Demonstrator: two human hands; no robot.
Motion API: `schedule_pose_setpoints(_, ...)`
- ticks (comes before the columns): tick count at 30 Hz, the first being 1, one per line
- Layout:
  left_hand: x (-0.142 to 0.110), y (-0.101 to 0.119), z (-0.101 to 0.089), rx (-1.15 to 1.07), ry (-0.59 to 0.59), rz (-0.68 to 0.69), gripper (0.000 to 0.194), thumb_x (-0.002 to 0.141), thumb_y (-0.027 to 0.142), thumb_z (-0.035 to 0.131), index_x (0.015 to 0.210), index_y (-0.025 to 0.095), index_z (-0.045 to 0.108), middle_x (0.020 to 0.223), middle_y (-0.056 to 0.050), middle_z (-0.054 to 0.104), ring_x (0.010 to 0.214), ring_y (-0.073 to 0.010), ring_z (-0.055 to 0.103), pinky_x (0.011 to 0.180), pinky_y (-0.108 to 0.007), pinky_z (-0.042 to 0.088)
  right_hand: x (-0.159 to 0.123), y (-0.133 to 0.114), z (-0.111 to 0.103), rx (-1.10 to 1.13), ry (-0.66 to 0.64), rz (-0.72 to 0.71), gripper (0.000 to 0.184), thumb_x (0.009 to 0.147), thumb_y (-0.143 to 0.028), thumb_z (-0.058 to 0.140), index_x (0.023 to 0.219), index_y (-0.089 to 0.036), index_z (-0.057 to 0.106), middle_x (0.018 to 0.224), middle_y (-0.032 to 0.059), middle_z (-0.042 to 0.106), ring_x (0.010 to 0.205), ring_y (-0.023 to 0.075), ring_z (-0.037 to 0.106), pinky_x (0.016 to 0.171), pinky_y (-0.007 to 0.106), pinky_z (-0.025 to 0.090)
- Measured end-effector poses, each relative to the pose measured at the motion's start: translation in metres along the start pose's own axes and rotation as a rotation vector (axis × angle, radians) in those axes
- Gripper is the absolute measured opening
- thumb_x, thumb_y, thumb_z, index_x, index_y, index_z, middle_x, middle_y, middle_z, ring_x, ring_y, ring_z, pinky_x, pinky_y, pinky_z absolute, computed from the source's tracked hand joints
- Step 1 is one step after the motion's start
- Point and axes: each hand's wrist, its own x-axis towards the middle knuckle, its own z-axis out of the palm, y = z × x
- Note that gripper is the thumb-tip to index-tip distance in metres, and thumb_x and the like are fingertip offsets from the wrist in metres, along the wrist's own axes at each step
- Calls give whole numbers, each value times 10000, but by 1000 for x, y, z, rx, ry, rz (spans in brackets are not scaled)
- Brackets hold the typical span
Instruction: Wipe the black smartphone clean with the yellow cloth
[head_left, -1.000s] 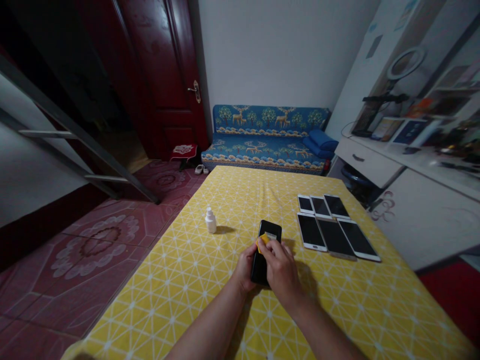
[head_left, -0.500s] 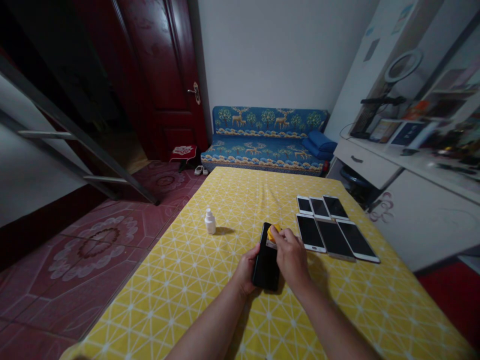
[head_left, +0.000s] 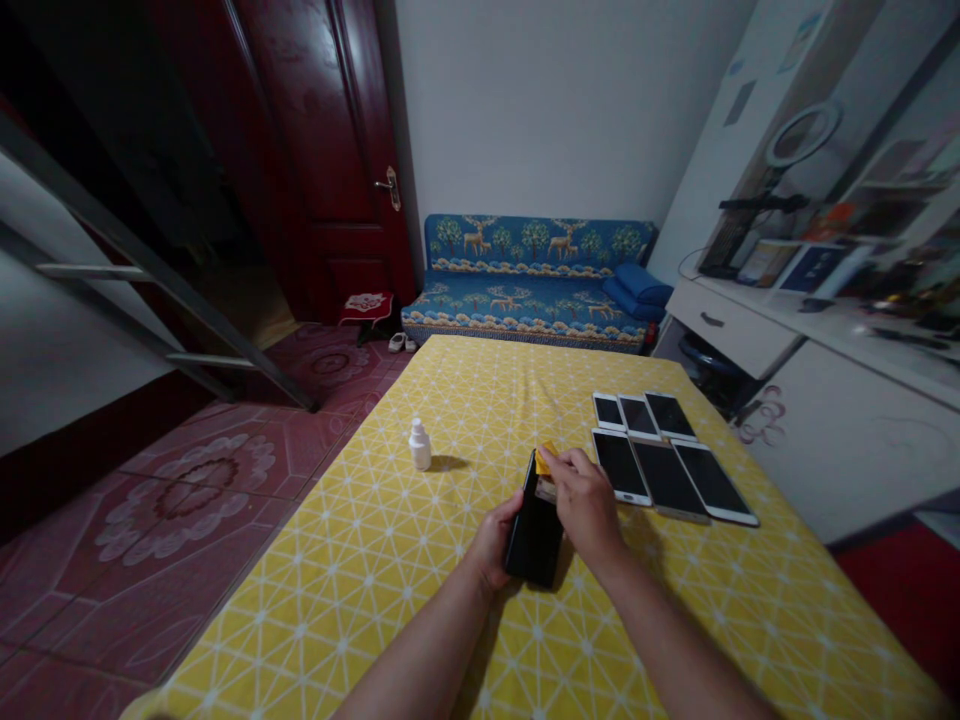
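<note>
My left hand (head_left: 493, 545) grips a black smartphone (head_left: 534, 542) along its left edge, tilting it up off the yellow patterned tablecloth (head_left: 420, 620). My right hand (head_left: 586, 506) is over the phone's top right corner, pinching a small yellow pad (head_left: 547, 458) against the phone's upper end. Part of the phone's face is hidden by my right hand. A small white dropper bottle (head_left: 420, 446) stands on the cloth to the left. Several smartphones (head_left: 669, 480) lie face up to the right, close to my right hand but apart from it.
The table ends at the blue deer-patterned sofa (head_left: 525, 290). A dark red door (head_left: 322, 160) stands to the back left. A white desk (head_left: 825, 340) with a ring light (head_left: 802, 135) stands to the right. Red patterned floor tiles (head_left: 180, 500) lie to the left.
The yellow pad and my right hand have shifted up and right, towards the phone's top corner. My left hand has tilted the black phone further onto its edge.
</note>
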Motion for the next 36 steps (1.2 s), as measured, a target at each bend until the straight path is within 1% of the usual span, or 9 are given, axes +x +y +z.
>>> schedule_pose_setpoints(11,-1,2,-1,-34,46,-10,400,912,411,553,1007,50,698,888,-149,733,878,-253,697,890,-349,484,-24,-21,3,51,53,-102,381,961,-101,436,1210,-231,694,841,46,587,758,168,545,727,302,452)
schedule_pose_setpoints(17,-4,4,4,-58,32,3,422,938,436,516,943,54,695,892,-132,716,848,-210,686,862,-286,495,-37,-32,9,100,54,-113,389,964,-104,434,1234,-237,680,841,52,583,771,174,545,714,311,479)
schedule_pose_setpoints(19,-6,5,5,-51,-19,18,451,941,447,507,974,37,692,908,-135,710,873,-211,678,874,-279,494,-44,-38,10,115,44,-109,406,957,-88,438,1245,-252,671,841,47,581,773,173,546,735,319,486)
schedule_pose_setpoints(22,-8,7,6,-69,-129,-4,562,923,499,514,1153,5,648,927,-131,703,929,-220,668,874,-269,497,-57,-48,10,150,18,-126,425,951,-73,433,1265,-259,652,855,46,583,771,169,545,721,312,488)
schedule_pose_setpoints(24,-10,8,5,-96,-165,-43,654,886,563,543,1242,18,612,869,-116,702,875,-218,675,816,-271,509,-66,-54,9,176,2,-146,433,951,-72,423,1279,-255,638,857,48,580,775,171,544,697,307,485)
schedule_pose_setpoints(26,-10,10,3,-119,-172,-69,718,863,618,544,1273,32,601,815,-111,704,777,-213,675,756,-285,511,-73,-59,8,195,-23,-168,455,945,-56,406,1291,-254,626,849,46,576,782,173,545,708,320,486)
schedule_pose_setpoints(28,-10,10,1,-138,-164,-51,747,878,646,496,1276,22,601,873,-140,725,754,-219,677,758,-308,511,-78,-61,6,202,-51,-185,478,934,-34,397,1291,-257,624,843,42,579,788,174,546,736,337,488)
schedule_pose_setpoints(32,-8,11,-1,-130,-109,55,745,917,649,425,1208,-5,633,1100,-190,715,861,-232,690,825,-323,517,-77,-60,1,199,-82,-219,480,923,-22,406,1264,-264,642,842,39,588,791,178,540,792,371,484)
schedule_pose_setpoints(36,-7,12,2,-116,-99,13,756,886,669,476,1205,1,633,1046,-170,726,894,-217,686,841,-288,518,-71,-54,0,142,-69,-207,427,939,-61,443,1263,-254,643,849,45,600,789,183,538,741,339,466)
